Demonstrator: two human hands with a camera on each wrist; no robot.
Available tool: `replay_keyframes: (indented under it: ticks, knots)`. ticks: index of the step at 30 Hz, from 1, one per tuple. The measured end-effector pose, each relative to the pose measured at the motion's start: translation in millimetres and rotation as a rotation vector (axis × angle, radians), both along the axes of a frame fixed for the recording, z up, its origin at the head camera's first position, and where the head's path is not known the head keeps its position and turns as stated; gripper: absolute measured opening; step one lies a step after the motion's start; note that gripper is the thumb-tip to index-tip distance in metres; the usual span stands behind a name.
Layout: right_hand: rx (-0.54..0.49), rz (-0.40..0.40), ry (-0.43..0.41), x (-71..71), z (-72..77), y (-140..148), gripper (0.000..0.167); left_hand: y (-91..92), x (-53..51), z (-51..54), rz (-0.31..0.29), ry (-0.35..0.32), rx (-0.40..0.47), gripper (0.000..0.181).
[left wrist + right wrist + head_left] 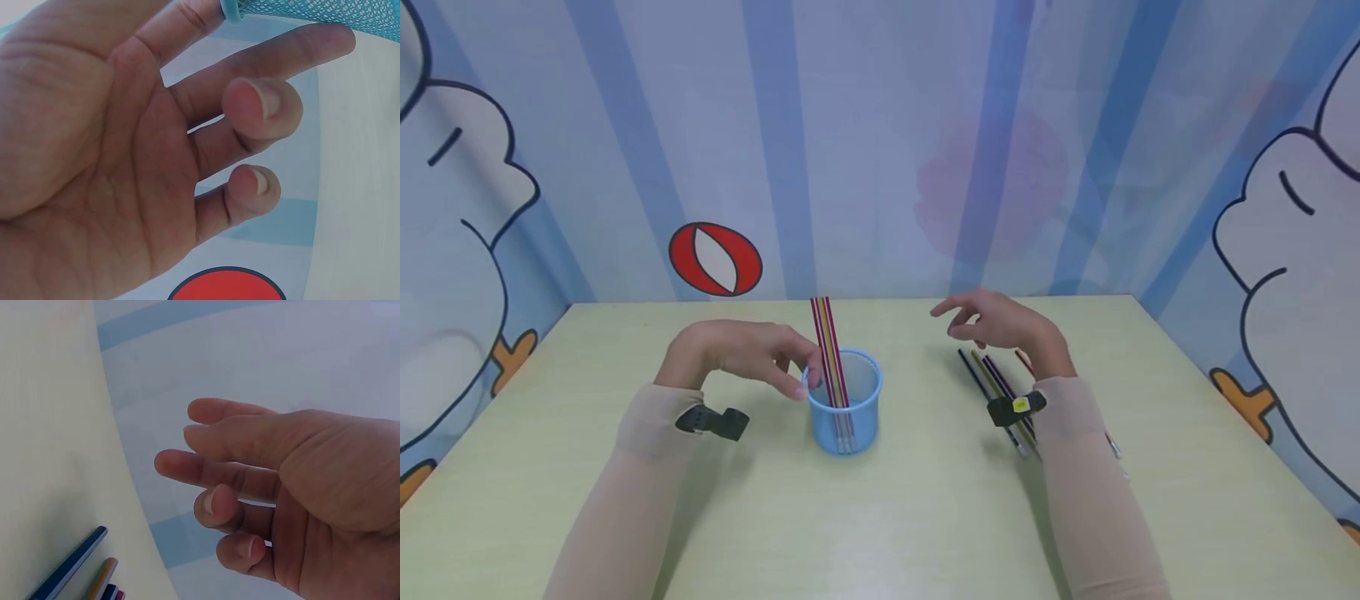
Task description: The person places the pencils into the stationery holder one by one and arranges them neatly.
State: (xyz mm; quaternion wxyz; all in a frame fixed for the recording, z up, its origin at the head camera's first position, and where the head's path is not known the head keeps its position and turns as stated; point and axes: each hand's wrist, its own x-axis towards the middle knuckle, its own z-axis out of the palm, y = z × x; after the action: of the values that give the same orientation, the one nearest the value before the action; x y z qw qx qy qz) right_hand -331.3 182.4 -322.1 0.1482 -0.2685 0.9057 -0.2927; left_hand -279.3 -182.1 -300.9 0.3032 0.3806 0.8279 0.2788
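My left hand pinches the near-left rim of a blue mesh pen cup, thumb outside and index finger over the edge. The other fingers hang loosely bent beside the cup. Several pencils, dark red and yellow, stand in the cup, leaning left with their tops above the rim. My right hand hovers over the table with nothing in it, its fingers loosely bent. Below it lie several loose pencils, dark blue, yellow and dark red, partly hidden by the right wrist and sleeve.
The pale wooden table reaches back to a blue-striped backdrop. A red and white oval is printed on the backdrop at left. Cartoon figures flank the table on both sides.
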Motion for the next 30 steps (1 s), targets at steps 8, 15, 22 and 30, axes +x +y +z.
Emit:
replay_keyframes:
  ticks: [8, 15, 22, 30]
  knots:
    - [0.129, -0.057, -0.048, -6.0, -13.9, 4.4, 0.044, -0.6, -1.0, -1.2, 0.0, 0.004, -0.004, 0.01]
    - [0.221, -0.07, -0.072, -7.4, -22.0, 6.4, 0.044, -1.1, -1.1, -1.7, -0.004, 0.009, -0.004, 0.01]
    - [0.257, -0.052, -0.097, -9.8, -32.6, 1.6, 0.038, -0.1, 0.2, -1.0, -0.004, 0.0, 0.0, 0.009]
    - [0.297, -0.084, -0.084, -9.9, -38.9, -11.5, 0.032, -1.1, -0.5, -1.8, -0.001, 0.011, 0.002, 0.01]
